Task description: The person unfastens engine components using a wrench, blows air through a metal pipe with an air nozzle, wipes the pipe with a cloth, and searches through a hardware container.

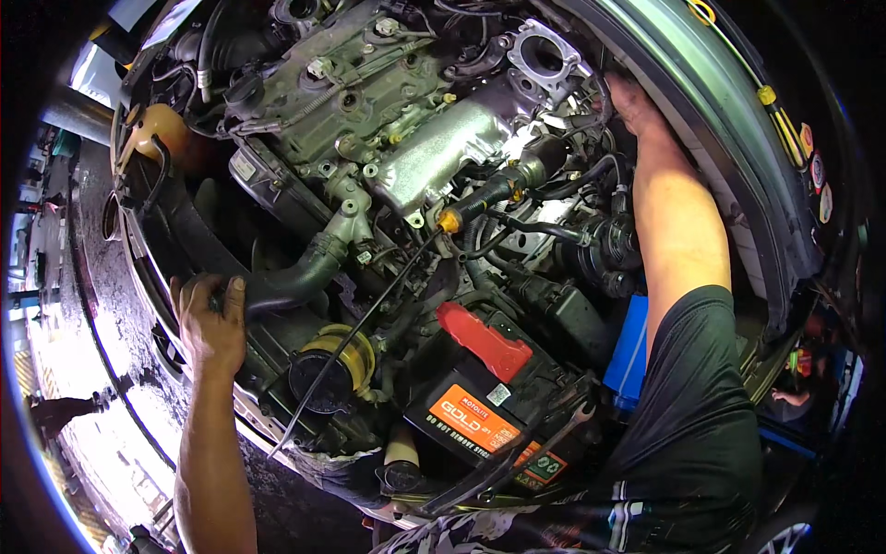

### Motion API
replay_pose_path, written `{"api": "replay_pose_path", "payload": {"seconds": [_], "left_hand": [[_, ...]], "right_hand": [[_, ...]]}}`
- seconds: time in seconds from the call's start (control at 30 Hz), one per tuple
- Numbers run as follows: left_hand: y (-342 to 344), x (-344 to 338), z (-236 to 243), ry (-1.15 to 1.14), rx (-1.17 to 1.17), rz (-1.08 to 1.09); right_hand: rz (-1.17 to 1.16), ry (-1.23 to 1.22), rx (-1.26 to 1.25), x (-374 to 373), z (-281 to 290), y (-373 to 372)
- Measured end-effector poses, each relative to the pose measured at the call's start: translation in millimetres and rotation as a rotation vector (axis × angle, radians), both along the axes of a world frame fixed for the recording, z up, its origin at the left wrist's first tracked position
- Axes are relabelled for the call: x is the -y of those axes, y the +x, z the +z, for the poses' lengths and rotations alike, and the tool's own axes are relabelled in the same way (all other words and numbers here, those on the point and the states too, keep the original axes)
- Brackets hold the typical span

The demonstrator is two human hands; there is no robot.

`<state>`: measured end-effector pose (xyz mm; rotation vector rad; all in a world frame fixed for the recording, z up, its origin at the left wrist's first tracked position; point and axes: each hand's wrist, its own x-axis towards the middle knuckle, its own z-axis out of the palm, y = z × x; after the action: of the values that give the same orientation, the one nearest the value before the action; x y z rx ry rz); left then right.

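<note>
My left hand (210, 325) rests on the front edge of the engine bay, fingers extended and somewhat apart, beside a thick black hose (293, 284). At the far right, my right arm reaches down between the engine and the rear bodywork. Only part of my right hand (631, 103) shows there; its fingers are hidden behind engine parts, near a round metal throttle opening (543, 57). A black cylindrical tool with an orange end (482, 198) lies across the engine's middle. From near that end, a thin dark rod (355, 325) slants down toward the front edge.
A black car battery (420, 406) with a red terminal cover (484, 342) sits nearest me. A wrench (574, 423) lies over its right side. Beside it stands a blue box-shaped object (629, 349). A yellow-ringed round part (362, 362) and an orange-tan reservoir (159, 131) line the front.
</note>
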<state>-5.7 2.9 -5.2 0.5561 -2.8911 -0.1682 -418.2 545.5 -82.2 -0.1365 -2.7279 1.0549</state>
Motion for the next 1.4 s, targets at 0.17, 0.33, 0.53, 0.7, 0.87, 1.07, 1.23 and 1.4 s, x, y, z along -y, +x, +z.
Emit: {"api": "replay_pose_path", "payload": {"seconds": [0.17,0.33,0.53,0.7,0.87,1.07,1.23,1.4], "left_hand": [[0.2,-1.2,0.2,0.024,0.003,0.003],[1.1,-1.0,-1.1,0.015,-0.021,0.002],[0.7,0.0,-2.9,-0.007,-0.025,-0.006],[0.6,-0.3,-2.4,-0.021,-0.038,-0.002],[0.6,-0.1,-1.8,0.012,-0.015,-0.018],[1.1,-0.6,-3.0,0.011,-0.012,0.007],[1.6,-0.6,-3.1,-0.03,-0.014,0.022],[1.4,0.2,-1.8,0.01,-0.002,-0.002]], "right_hand": [[-0.027,-0.285,0.321,9.6,12.6,19.9],[0.123,-0.47,0.405,16.8,24.9,37.8],[0.131,-0.334,0.315,22.0,31.3,42.3],[0.171,-0.542,0.36,30.0,38.6,58.2],[0.1,-0.597,0.458,27.2,40.4,50.2],[0.114,-0.333,0.331,-0.1,12.8,14.3],[0.102,-0.535,0.299,11.1,13.0,16.3],[-0.05,-0.795,0.485,42.3,54.6,49.3]]}}
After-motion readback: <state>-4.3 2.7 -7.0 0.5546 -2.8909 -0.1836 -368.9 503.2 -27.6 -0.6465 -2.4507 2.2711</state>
